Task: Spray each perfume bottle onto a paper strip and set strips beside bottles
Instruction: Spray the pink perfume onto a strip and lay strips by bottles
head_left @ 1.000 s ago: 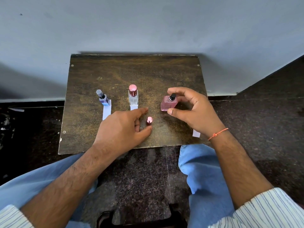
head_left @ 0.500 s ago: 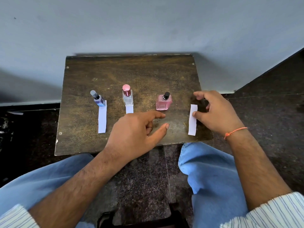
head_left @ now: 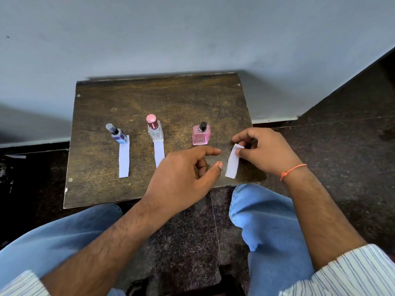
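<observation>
Against a pale grey wall stands a small dark brown counter point(head_left: 171, 99) on a dark speckled floor.

Three perfume bottles stand upright in a row across the counter, well apart from one another:
- Blue bottle point(head_left: 118, 134) at left, with a grey cap. One white paper strip point(head_left: 124, 158) lies just in front of it, its far end touching the bottle's base.
- Clear bottle point(head_left: 155, 130) in the middle, with a pink-topped cap. A second paper strip point(head_left: 159, 153) lies in front of it; the near end is hidden under the left hand.
- Pink bottle point(head_left: 201, 134) at right, uncapped, black spray nozzle exposed.

Left hand point(head_left: 181, 178): reaches in from the lower left, palm down, over the near middle of the counter. Index finger and thumb are extended toward the right and parted; the other fingers are curled under. It grasps nothing visible.

Right hand point(head_left: 267, 150): positioned at the counter's right edge, wrist bearing an orange thread bracelet point(head_left: 291, 170). Its fingers point(head_left: 240, 137) and thumb pinch the far end of a third paper strip point(head_left: 232, 163), to the right of the pink bottle. Whether the strip's near end touches the counter cannot be told.
</observation>
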{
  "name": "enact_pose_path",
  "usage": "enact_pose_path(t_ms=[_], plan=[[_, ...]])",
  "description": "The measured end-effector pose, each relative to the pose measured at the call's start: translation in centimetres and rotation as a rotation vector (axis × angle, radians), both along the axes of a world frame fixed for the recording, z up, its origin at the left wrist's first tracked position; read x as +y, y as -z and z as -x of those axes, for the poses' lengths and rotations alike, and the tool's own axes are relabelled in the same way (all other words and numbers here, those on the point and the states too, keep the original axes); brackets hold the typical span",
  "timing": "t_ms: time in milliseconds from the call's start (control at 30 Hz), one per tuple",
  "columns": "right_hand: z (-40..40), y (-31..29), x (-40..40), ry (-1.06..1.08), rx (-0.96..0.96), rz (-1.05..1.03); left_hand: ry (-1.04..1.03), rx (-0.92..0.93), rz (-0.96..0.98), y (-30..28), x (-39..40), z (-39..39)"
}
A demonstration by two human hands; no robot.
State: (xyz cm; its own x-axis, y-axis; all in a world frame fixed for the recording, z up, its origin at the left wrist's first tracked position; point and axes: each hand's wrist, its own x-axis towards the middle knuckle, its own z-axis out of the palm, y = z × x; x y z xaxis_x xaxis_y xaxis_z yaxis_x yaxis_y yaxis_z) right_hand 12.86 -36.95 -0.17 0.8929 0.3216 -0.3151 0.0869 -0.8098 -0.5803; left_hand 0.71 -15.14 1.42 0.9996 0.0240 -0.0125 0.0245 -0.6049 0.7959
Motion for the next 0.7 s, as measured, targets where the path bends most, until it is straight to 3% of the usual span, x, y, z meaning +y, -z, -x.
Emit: enact_pose_path(t_ms=[167, 300, 500, 700], plan=[[0.6, -1.2, 0.2, 0.039, 0.282, -0.39, 0.058, 0.198, 0.129, 0.7, -0.4, -0.2], [0.8, -2.0, 0.3, 0.073, 0.387, -0.591, 0.072, 0.327, 0.291, 1.2, -0.7, -0.4], [0.7, -2.5, -0.1, 0.161, 0.442, -0.661, -0.01, 0.415, 0.53, 0.5, -0.1, -1.0], [0.9, -2.4, -0.5, 0.009, 0.423, -0.496, -0.023, 0.358, 0.47, -0.2, 1.8, -1.5]])
